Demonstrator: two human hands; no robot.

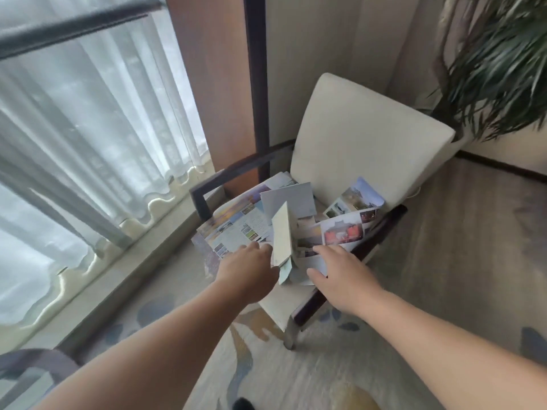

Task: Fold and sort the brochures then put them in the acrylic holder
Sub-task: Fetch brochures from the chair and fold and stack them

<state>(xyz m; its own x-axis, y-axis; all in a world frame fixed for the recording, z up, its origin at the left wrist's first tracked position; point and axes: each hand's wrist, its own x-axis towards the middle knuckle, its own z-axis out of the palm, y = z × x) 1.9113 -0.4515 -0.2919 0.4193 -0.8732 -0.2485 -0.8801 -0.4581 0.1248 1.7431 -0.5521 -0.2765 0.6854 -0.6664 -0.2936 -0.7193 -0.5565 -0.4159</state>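
Observation:
Several brochures lie in a loose heap on the cream seat of an armchair. One large unfolded brochure with small photos is spread at the left. Another unfolded brochure with red photos lies at the right. A pale folded brochure stands on edge in the middle, and my left hand grips its near end between thumb and fingers. My right hand hovers open, fingers spread, over the near edge of the right-hand sheets. I cannot make out an acrylic holder.
The armchair has dark wooden arms and stands in a corner. Sheer curtains and a window sill run along the left. A potted palm stands behind at the right. Patterned carpet lies under me.

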